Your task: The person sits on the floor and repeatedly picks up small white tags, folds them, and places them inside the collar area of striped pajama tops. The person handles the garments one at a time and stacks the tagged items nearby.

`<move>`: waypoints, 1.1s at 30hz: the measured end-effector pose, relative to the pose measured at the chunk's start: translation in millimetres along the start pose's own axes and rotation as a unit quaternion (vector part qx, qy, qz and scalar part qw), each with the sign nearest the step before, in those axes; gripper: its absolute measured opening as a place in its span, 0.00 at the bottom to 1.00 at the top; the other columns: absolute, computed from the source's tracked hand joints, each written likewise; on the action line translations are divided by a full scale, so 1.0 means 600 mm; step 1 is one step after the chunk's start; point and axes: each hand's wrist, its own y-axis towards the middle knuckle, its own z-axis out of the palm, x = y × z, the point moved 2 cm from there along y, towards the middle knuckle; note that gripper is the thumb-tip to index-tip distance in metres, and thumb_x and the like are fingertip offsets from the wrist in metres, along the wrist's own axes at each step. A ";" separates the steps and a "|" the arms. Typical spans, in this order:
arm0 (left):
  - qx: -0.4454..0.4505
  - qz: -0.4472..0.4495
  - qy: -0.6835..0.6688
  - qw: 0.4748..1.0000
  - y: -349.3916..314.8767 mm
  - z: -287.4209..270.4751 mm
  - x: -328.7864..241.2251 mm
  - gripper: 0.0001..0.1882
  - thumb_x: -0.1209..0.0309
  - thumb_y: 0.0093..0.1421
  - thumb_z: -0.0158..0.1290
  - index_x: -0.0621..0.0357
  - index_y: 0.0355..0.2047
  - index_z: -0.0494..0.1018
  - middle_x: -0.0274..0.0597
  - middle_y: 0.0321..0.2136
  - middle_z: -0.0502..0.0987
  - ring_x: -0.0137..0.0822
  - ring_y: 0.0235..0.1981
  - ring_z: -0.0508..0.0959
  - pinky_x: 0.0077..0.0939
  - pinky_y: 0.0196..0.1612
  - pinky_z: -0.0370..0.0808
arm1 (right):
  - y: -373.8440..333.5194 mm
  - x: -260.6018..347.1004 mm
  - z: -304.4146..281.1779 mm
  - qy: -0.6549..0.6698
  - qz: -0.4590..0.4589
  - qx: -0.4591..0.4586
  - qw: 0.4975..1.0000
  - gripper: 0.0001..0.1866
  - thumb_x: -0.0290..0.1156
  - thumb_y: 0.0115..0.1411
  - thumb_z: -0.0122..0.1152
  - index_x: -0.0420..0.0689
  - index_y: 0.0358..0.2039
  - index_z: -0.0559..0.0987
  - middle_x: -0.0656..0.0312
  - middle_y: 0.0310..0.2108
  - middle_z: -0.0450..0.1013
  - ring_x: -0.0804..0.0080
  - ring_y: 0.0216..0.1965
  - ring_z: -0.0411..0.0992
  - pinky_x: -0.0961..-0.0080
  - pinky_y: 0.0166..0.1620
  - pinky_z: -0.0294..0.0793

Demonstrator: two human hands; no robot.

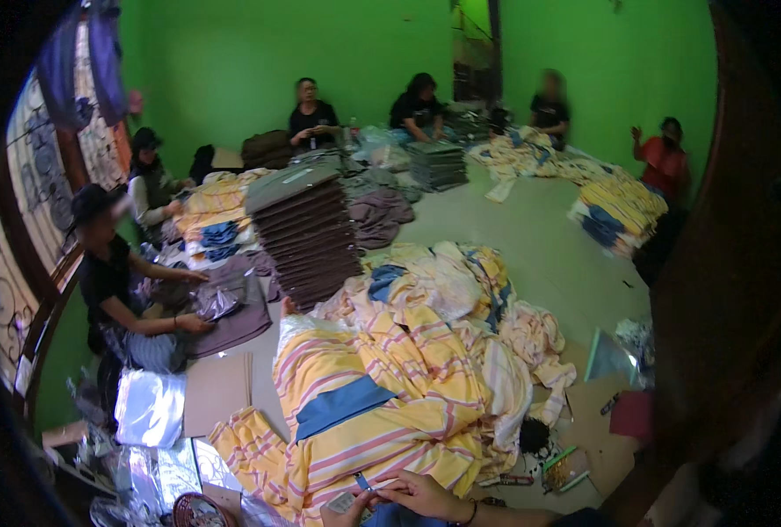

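Note:
At the lower edge, my right hand (424, 495) pinches with its fingertips at a small narrow blue-and-pale item (364, 483), whose kind is too small to make out. Right beside it, my left hand (347, 512) is closed, its fingers meeting those of the right. A small whitish tag-like piece (341, 502) shows at the left hand; whether it is gripped is unclear. Under and ahead of both hands spreads a yellow garment (390, 439) with pink and white stripes. A blue panel (345, 407) lies across it.
Beyond rises a tall stack of folded brown garments (307, 228). Clear plastic bags (151, 408) and brown cardboard (217, 391) lie at left, near a small basket (202, 509). A person (114, 281) there handles a bagged garment. Several others sit along the green walls.

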 end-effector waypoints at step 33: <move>0.035 0.035 -0.050 0.998 -0.025 0.018 -0.009 0.11 0.70 0.53 0.52 0.67 0.32 0.72 0.38 0.24 0.74 0.26 0.25 0.71 0.17 0.28 0.67 | -0.003 -0.020 -0.014 0.071 0.052 0.012 0.996 0.13 0.31 0.57 0.51 0.35 0.39 0.71 0.62 0.34 0.71 0.79 0.36 0.68 0.84 0.43 0.67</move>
